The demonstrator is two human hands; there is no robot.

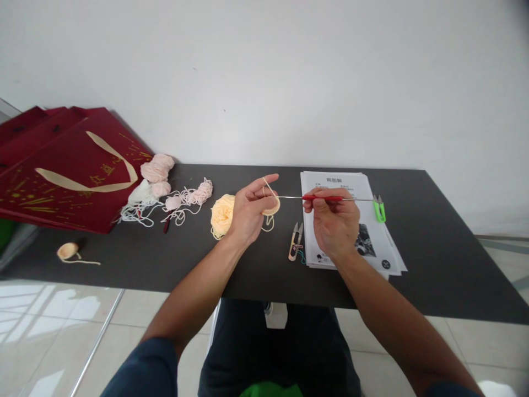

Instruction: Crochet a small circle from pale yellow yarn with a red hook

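Note:
My left hand (249,211) pinches a small cream crochet piece (271,206), with a strand of yarn running up over the raised index finger. In my right hand (335,220) is a crochet hook (308,197) with a red grip, held level like a pen. Its metal tip points left and reaches the crochet piece; whether it sits in a loop is too small to tell. Just behind my left hand lies a ball of cream yarn (222,216), partly hidden by the hand. A loose yarn tail hangs below the piece.
Printed sheets (330,176) lie under my right hand. Thread snips (295,242) rest left of them, green snips (379,210) at their right edge. Pink yarn (157,168), white yarn (140,196) and a dark red bag (74,171) are at left. A small crochet cup (67,251) lies front left.

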